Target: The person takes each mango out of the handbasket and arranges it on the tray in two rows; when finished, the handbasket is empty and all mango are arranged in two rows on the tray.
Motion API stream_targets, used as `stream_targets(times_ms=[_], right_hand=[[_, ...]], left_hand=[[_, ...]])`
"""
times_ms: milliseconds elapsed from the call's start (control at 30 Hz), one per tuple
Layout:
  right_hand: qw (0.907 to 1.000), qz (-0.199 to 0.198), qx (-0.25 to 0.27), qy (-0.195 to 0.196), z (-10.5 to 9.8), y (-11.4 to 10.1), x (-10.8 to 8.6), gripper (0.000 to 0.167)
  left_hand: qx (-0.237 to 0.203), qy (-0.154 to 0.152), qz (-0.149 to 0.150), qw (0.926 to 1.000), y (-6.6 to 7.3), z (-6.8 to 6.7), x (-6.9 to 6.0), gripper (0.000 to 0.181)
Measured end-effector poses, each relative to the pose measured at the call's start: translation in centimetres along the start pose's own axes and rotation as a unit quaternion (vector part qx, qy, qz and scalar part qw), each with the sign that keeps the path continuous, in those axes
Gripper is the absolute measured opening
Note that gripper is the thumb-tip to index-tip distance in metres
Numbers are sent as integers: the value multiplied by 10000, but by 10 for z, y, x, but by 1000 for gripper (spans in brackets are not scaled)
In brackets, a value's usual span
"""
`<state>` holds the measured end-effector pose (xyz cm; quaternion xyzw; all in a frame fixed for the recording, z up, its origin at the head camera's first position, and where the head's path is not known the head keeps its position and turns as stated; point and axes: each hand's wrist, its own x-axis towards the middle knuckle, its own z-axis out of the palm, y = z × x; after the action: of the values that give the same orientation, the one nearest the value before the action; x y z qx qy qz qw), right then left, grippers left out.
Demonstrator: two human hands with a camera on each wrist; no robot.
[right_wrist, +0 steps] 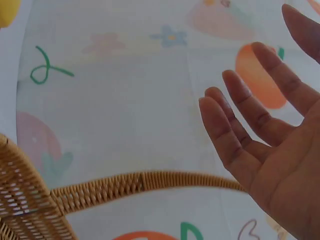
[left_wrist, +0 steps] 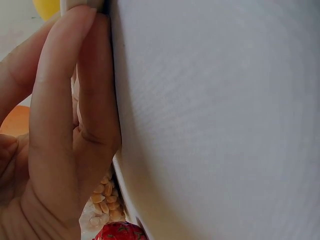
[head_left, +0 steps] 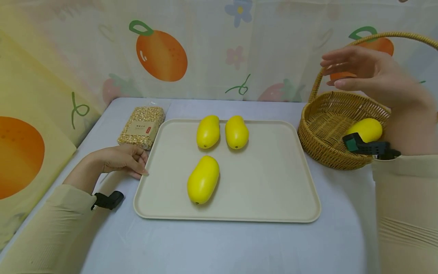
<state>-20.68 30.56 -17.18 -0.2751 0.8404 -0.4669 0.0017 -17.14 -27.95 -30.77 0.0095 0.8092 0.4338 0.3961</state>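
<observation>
My left hand (head_left: 124,160) pinches the left rim of a beige tray (head_left: 267,182), thumb on top; the left wrist view shows the fingertips at the tray edge. Three smooth yellow mango-like fruits lie on the tray: a back left fruit (head_left: 208,132), a back right fruit (head_left: 237,132) and a front fruit (head_left: 203,180). Over a wicker basket (head_left: 328,148) my right hand (head_left: 373,74) hovers, its fingers loosely extended and holding nothing. Another yellow fruit (head_left: 366,129) sits inside the basket, partly hidden by the wrist camera.
A clear pack of corn kernels (head_left: 142,125) with a paper label stands behind my left hand. The basket's tall handle (head_left: 316,85) arches up beside my right hand. A printed cloth (head_left: 212,45) hangs behind the table. Something red and patterned (left_wrist: 120,231) shows low in the left wrist view.
</observation>
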Motion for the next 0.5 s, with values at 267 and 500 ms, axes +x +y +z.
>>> stream_targets(times_ms=[267, 500], right_hand=[[9970, 559, -271, 457, -19, 32, -11, 52], [9903, 1084, 344, 793, -26, 59, -15, 51]], left_hand=[[-4, 1, -4, 10000, 1, 0, 1, 36], [-5, -8, -37, 10000, 2, 0, 0, 36]])
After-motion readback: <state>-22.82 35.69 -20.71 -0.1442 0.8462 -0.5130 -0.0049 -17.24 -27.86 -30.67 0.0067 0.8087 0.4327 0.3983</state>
